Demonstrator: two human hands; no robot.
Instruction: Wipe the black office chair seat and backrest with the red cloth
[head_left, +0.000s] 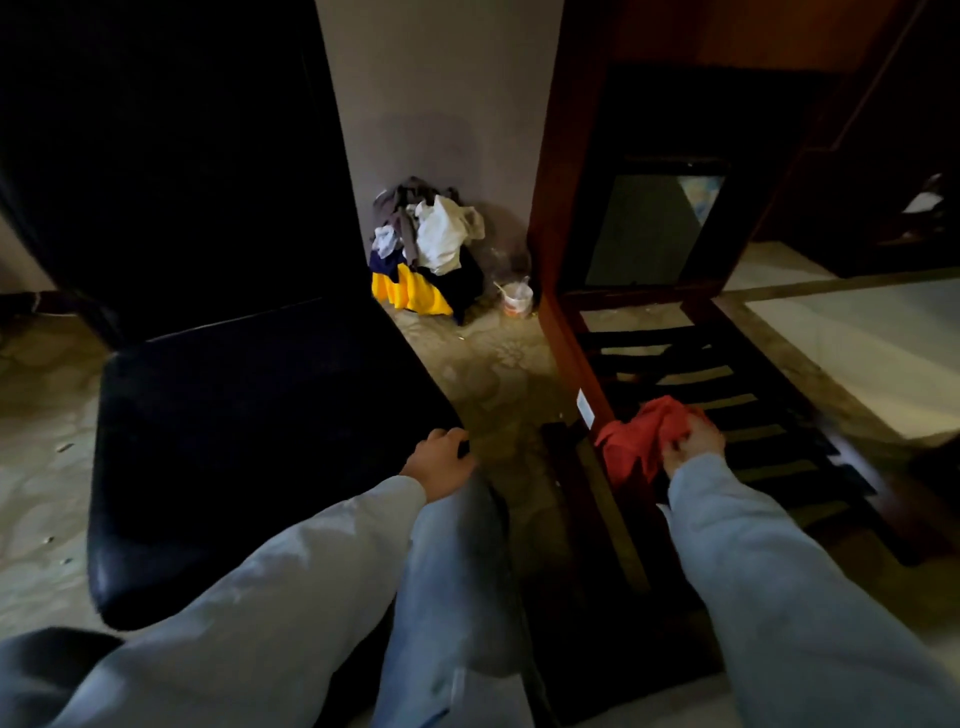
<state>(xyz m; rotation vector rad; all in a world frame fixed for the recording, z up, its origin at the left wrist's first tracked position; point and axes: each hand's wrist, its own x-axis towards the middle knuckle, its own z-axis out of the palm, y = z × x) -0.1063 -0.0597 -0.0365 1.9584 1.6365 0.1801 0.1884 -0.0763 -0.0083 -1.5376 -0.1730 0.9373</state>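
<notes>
The black office chair fills the left half of the view, its padded seat low and its tall backrest rising dark behind. My left hand grips the seat's right front edge, fingers curled over it. My right hand holds the bunched red cloth off to the right, over the slats of a wooden frame and away from the chair.
A dark wooden slatted frame lies on the floor at right, against a wooden cabinet. A heap of clothes and a small cup sit by the wall behind. My leg in jeans stands between chair and frame.
</notes>
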